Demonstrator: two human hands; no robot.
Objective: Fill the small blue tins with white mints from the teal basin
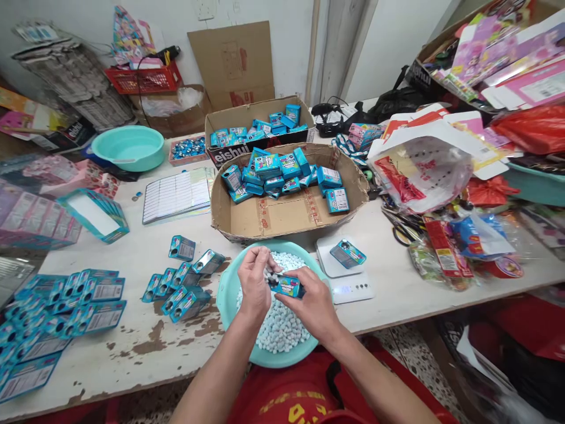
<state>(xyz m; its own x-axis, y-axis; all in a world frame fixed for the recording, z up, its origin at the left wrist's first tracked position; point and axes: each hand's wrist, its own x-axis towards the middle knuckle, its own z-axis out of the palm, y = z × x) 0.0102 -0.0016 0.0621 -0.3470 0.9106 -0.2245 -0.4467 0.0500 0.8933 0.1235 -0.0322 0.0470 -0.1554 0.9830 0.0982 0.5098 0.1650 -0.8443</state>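
Note:
My right hand point(312, 301) grips a small blue candy box point(286, 287) lying on its side, its round cut-out facing left. At that end, my left hand point(255, 281) has its fingertips pinched together; whatever is between them is hidden. Both hands are above a turquoise basin point(226, 294) of pale blue candies point(280, 330). Right of the basin, another blue candy box point(348, 253) rests on a white kitchen scale point(326, 264). Several similar boxes point(179, 288) stand to the left of the basin.
Behind the basin, an open cardboard carton point(282, 221) holds blue boxes, with a second carton point(212, 154) behind it. More boxes point(53, 324) crowd the far left. A label sheet point(176, 194) and another turquoise basin point(128, 147) lie at back left. Scissors point(401, 232) and packaging clutter the right.

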